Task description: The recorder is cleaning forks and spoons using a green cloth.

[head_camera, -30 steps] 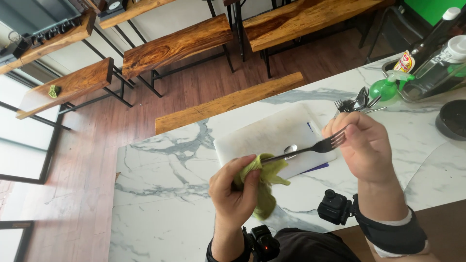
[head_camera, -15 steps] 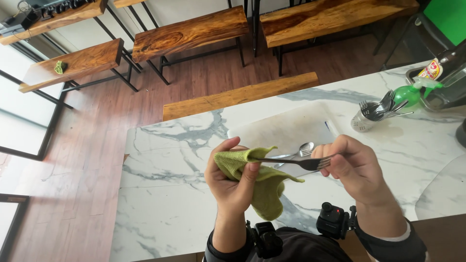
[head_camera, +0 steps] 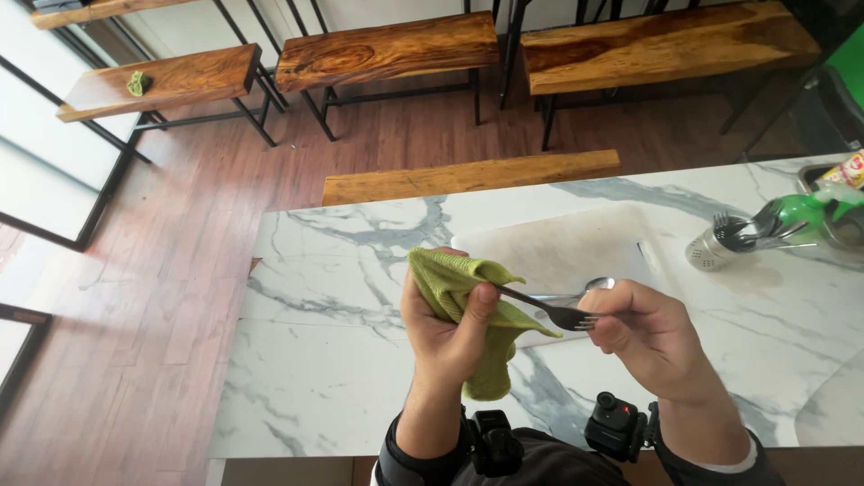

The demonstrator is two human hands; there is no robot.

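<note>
At centre frame, the left hand pinches a green cloth around the handle of a fork. The right hand grips the tine end. A firm cloth pinch and a steady lengthwise pull should wipe it clean.

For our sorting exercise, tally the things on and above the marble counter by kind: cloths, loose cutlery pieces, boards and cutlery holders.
Green cloth, in the left hand: 1
Loose cutlery: 2, a fork in the right hand and a spoon on the board
White cutting board: 1
Cutlery holder: 1
Total: 5
</note>
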